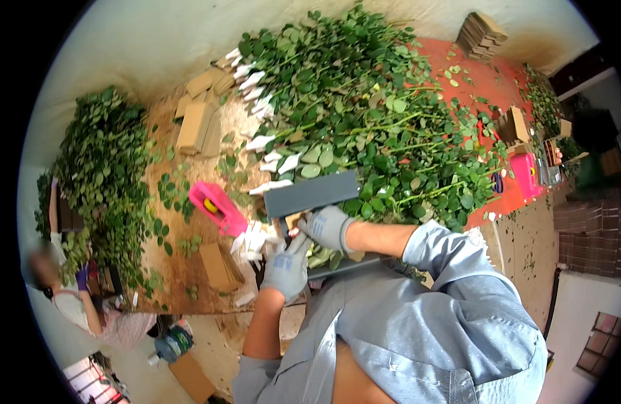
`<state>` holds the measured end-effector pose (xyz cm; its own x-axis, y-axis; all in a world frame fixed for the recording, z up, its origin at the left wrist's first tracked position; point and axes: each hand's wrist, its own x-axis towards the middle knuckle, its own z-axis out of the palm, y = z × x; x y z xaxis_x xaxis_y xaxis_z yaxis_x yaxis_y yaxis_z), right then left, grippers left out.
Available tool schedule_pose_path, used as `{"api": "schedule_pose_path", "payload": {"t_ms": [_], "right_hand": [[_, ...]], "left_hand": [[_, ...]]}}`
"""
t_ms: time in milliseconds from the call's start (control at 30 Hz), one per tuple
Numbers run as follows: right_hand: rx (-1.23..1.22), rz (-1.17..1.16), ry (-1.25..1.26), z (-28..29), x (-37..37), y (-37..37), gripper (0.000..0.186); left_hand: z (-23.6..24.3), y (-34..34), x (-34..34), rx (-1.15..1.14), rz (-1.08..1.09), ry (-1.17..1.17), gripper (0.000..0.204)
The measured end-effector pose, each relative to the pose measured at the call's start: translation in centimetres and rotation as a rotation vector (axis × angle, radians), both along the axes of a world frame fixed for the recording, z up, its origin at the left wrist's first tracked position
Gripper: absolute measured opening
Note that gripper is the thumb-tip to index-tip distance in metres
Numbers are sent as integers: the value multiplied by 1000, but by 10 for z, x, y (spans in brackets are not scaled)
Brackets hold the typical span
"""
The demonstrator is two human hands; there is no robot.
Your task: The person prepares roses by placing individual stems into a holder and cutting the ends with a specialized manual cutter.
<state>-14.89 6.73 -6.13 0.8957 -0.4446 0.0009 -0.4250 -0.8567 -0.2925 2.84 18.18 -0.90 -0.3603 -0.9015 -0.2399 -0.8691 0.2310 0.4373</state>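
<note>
Right hand (327, 227) and left hand (287, 264), both gloved, close on light, thorny rose stems (317, 256); grip low, gently.

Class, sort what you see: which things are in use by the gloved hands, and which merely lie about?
In use: left hand; right hand; grey tray; white wrappers.

Lying about: pink tool; cardboard pieces; heap of leafy stems; cardboard stack.

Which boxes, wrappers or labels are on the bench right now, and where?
Flat cardboard sleeves: brown stack, far left of bench.
Cardboard sleeve: brown, near edge, left of the left hand.
Cardboard stack: brown, far right corner.
White paper tags: along the stem pile's left edge.
</note>
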Motion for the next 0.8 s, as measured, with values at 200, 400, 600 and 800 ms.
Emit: {"api": "schedule_pose_path", "payload": {"t_ms": [200, 400, 600, 800], "right_hand": [[24, 93, 36, 119, 16, -49, 31], [24, -247, 40, 119, 20, -234, 28], [-53, -403, -95, 82, 47, -366, 30], [-145, -535, 117, 18, 64, -444, 39]], "left_hand": [[2, -1, -1, 86, 63, -2, 49], [10, -5, -2, 121, 60, 14, 53], [13, -13, -4, 162, 49, -46, 55], [-21, 0, 7, -40, -78, -137, 52]]}}
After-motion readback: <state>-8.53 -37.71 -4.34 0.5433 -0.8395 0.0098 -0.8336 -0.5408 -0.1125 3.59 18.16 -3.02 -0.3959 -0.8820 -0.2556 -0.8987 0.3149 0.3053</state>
